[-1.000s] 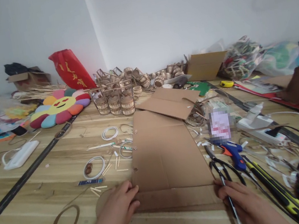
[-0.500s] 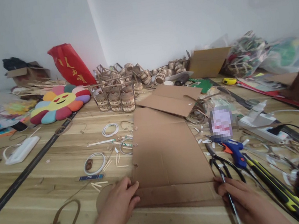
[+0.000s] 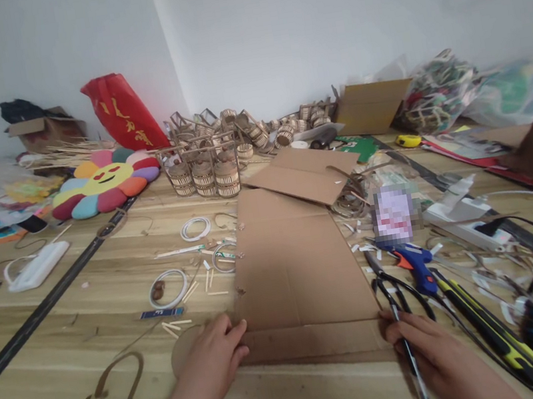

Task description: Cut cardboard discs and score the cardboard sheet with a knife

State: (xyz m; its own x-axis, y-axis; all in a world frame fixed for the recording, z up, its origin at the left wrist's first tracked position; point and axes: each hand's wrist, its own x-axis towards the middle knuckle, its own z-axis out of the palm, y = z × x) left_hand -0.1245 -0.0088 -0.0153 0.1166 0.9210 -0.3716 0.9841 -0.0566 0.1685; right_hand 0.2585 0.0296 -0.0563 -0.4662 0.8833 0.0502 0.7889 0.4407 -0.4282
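A brown cardboard sheet (image 3: 295, 269) lies flat before me, with a folded strip along its near edge. My left hand (image 3: 215, 356) is closed on its near left corner, fingers and thumb at the edge. Part of a rounded cardboard piece (image 3: 181, 348) shows beside that wrist. At the near right corner my right hand (image 3: 429, 346) touches the sheet, with a slim dark pen (image 3: 412, 365) held in its curled fingers. Just beyond that hand are black-handled scissors (image 3: 416, 294), a blue glue gun (image 3: 419, 266) and a yellow-black utility knife (image 3: 494, 332).
Another cardboard piece (image 3: 300, 174) overlaps the sheet's far end. Small woven baskets (image 3: 205, 175) stand behind it. White tape rings (image 3: 168, 289) and short sticks lie left; a power strip (image 3: 470, 224), cords and scraps lie right. A flower cushion (image 3: 104, 181) sits far left.
The view has shifted slightly. Both hands keep their places at the cardboard's near corners, and the pen stays in my right hand.
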